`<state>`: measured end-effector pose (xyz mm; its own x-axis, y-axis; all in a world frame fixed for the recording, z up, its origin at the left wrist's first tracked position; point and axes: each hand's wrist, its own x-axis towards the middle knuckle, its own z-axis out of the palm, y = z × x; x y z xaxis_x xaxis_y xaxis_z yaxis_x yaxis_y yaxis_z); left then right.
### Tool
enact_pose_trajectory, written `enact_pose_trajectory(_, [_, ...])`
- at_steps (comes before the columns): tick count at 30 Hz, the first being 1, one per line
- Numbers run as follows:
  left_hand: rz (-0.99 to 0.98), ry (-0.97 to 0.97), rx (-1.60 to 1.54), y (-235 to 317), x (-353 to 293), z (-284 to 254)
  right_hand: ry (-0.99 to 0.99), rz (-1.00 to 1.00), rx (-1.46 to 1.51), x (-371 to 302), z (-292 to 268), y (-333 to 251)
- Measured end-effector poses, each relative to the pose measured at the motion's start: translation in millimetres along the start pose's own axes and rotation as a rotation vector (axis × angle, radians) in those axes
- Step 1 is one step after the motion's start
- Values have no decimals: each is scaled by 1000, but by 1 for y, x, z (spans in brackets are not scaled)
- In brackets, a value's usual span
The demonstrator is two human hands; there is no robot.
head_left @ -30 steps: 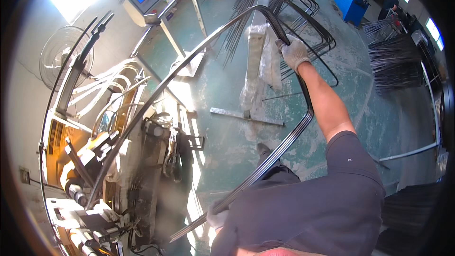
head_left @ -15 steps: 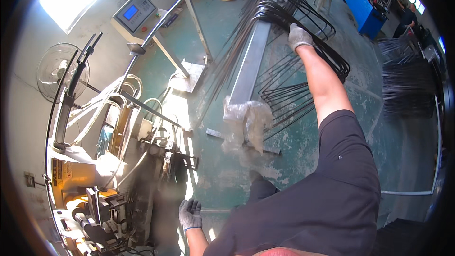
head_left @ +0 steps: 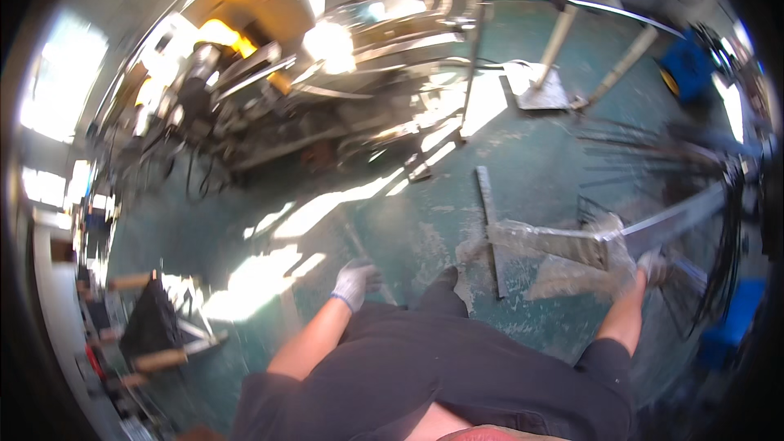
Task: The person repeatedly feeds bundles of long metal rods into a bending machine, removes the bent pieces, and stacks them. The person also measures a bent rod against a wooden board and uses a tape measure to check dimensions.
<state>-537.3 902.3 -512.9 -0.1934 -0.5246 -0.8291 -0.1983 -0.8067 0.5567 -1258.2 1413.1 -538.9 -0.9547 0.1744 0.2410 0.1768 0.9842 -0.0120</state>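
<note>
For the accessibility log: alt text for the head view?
Blurred fisheye view down at a green workshop floor: gloved right hand at dark bent wire rods, gloved left hand hanging free, a metal machine behind.

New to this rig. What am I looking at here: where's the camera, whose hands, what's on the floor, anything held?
There is no robot. A person wears a wide fisheye camera on the head, looking down, so straight edges bend near the rim. The dark shirt and two bare forearms at the bottom are the wearer's own.

Both hands wear light work gloves. The left hand hangs free over the green floor, and its grip looks empty. The right hand reaches out to a pile of dark bent metal rods at the right; motion blur hides whether it grips one.

On the floor ahead lie a flat metal bar and a long grey beam with pale dusty patches around them. A large metal machine with cables fills the upper left, and a stand's angled legs sit at the top.
</note>
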Motion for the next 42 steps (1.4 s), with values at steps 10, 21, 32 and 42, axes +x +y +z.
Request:
enact_pose_trajectory(10, [180,150,-64,-10,-44,-171,-891,-443,285,-560,38,-167])
enact_pose_trajectory(21, [389,671,-366,-98,-46,-518,-1174,-521,462,-748,-86,-387])
enact_pose_trajectory(32, [148,656,-940,-155,-48,-708,-1303,-956,-29,-1073,-131,-578])
enact_pose_trajectory(42, [598,1083,-1094,-102,-128,-987,-1089,-1903,-4,-1576,-294,-740])
